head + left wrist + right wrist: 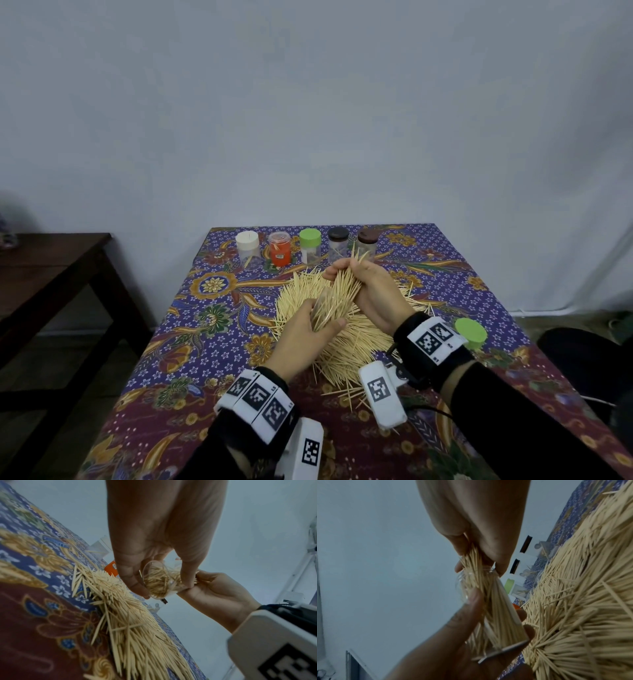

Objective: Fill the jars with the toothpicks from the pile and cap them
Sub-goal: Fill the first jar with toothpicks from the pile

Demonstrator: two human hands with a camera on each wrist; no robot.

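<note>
Stuffing a bundle into the clear jar (323, 303)

Left hand (305, 334) grips the jar low in centre frame; right hand (368, 291) pinches the toothpicks (342, 286). They're probably light, stiff and slippery, so hold them mid-bundle.

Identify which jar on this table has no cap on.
The clear jar in the left hand, over the pile; the five jars at the back all wear caps.

clear jar (325, 301) mostly hidden by toothpicks, wrist views soft, capped jars' (337, 245) contents unclear
</note>
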